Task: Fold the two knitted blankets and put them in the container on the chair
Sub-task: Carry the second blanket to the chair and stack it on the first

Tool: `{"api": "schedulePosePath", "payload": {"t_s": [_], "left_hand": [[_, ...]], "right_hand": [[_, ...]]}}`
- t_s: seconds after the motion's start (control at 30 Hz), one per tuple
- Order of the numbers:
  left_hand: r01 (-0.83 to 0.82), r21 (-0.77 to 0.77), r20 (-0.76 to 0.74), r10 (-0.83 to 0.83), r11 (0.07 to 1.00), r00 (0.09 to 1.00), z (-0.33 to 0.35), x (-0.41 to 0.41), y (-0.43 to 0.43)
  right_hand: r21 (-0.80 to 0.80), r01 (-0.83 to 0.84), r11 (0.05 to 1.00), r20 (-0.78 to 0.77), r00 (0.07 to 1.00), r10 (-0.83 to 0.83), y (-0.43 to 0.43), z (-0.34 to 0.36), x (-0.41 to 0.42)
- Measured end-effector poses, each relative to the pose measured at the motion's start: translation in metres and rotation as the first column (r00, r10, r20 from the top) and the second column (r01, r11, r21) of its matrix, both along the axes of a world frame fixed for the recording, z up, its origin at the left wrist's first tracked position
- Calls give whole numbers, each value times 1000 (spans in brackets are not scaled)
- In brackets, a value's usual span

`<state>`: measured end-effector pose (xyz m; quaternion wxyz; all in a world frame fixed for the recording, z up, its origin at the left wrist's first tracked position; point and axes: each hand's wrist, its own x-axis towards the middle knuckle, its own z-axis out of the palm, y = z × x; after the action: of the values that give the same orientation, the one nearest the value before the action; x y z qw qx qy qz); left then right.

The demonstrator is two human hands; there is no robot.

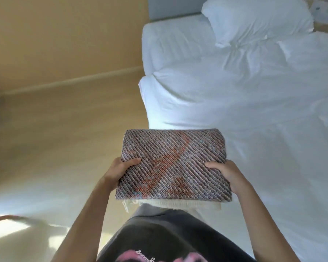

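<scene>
1. You hold a folded patterned knitted blanket (173,165) in the air, low in your view toward 6 o'clock, in front of your dark shirt (169,233).
2. A folded cream blanket (170,203) lies directly beneath it, showing only along the near edge.
3. Your left hand (119,173) grips the stack's 9 o'clock side: thumb on top, fingers clamped underneath, hidden.
4. Your right hand (227,174) grips the 3 o'clock side the same way.
5. A white bed (254,110) fills 2 o'clock, its pillow (254,19) at 1 o'clock; wooden floor (64,129) spreads at 9 o'clock.
</scene>
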<state>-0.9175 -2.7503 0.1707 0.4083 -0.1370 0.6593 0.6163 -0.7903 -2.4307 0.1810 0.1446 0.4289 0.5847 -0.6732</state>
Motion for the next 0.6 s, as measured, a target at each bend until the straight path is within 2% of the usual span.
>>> {"api": "schedulePosePath", "payload": {"t_s": [0.13,0.27,0.6], "left_hand": [[-228,31,-12,229,973,973,8,27,-74],[-420,54,-29,422,906,906,16,62,-154],[-743,46,-110,742,668,661,12,156,-338]], "right_hand": [[10,-207,978,-17,978,207,-58,9,-44],[35,-421,906,-25,906,422,-134,15,-81],[77,-709,701,-56,699,713,-346,15,-117]]}}
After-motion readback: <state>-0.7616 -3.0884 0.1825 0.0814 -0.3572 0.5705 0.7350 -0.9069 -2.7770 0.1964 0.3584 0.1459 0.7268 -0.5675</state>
